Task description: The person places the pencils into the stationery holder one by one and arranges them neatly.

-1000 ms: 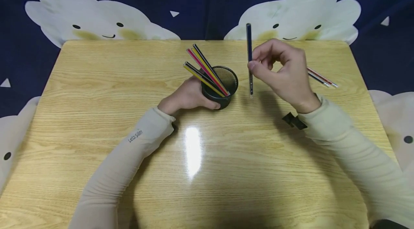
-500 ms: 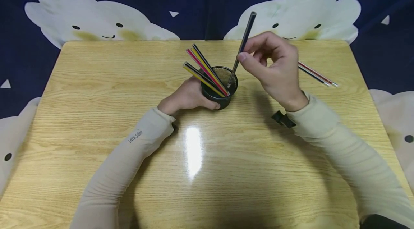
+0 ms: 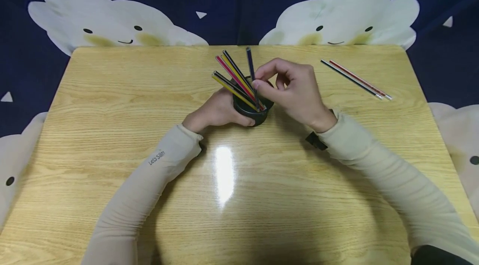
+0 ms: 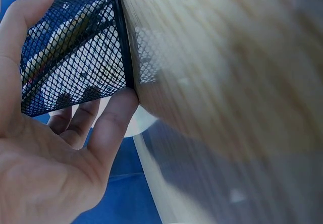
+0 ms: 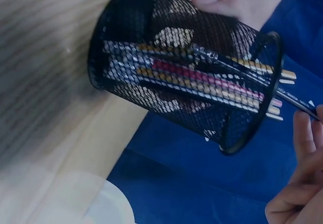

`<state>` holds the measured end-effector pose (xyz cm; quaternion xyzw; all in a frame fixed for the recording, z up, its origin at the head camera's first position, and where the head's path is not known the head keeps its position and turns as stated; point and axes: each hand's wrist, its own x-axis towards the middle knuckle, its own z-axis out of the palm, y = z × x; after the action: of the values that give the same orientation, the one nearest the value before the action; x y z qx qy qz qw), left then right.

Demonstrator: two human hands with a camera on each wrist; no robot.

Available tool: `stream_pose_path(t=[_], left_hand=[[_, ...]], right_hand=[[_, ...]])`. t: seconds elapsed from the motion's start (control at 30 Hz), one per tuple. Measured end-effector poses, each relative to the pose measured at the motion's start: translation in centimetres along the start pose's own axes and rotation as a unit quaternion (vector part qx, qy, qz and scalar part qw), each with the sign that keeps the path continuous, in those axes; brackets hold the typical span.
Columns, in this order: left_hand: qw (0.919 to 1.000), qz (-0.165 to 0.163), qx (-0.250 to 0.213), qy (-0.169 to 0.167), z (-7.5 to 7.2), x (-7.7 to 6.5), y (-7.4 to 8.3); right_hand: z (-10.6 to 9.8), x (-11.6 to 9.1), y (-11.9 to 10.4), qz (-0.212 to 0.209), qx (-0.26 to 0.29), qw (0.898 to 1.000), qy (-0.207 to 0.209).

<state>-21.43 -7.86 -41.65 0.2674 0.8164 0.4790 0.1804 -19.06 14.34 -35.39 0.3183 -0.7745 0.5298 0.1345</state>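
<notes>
A black mesh pencil cup (image 3: pixel 250 114) stands on the table with several striped pencils (image 3: pixel 233 74) leaning left inside it, yellow, black and red. My left hand (image 3: pixel 217 109) grips the cup from its left side; the left wrist view shows the thumb and fingers round the mesh (image 4: pixel 81 57). Between thumb and forefinger, my right hand (image 3: pixel 293 90) pinches a dark blue pencil (image 3: pixel 250 63). In the right wrist view, the lower end of that pencil (image 5: pixel 242 70) is inside the cup, among the others, and the right fingers sit outside the rim.
Two more pencils, one dark blue (image 3: pixel 349 78) and one red (image 3: pixel 361 80), lie side by side on the wooden table (image 3: pixel 299 198) at the right rear. A dark blue cloth with white clouds (image 3: pixel 123 23) hangs behind the table.
My right hand has moved left with the dark blue pencil, whose lower end has gone from beside the cup to inside it. The left hand and cup have stayed still.
</notes>
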Motion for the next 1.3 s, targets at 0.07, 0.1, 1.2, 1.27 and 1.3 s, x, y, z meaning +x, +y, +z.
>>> stream_pose_path(t=[0.07,0.1,1.2,1.27,1.3], left_hand=[[1.0,0.002,-0.002,0.0,-0.1,0.0,0.0],[1.0,0.003,-0.004,0.0,-0.1,0.1,0.0],[0.9999,0.009,0.004,-0.005,0.1,0.1,0.1],[1.0,0.003,0.006,-0.004,0.1,0.0,0.1],[1.0,0.002,0.006,-0.003,0.1,0.0,0.1]], right_hand=[[0.2,-0.1,0.1,-0.003,-0.016,1.0,-0.009],[0.3,-0.2,0.2,-0.004,-0.024,1.0,-0.013],[3.3,-0.6,1.5,-0.057,-0.15,0.985,-0.063],[3.1,-0.7,1.5,-0.055,-0.147,0.986,-0.06],[2.9,-0.8,1.5,-0.054,-0.144,0.986,-0.058]])
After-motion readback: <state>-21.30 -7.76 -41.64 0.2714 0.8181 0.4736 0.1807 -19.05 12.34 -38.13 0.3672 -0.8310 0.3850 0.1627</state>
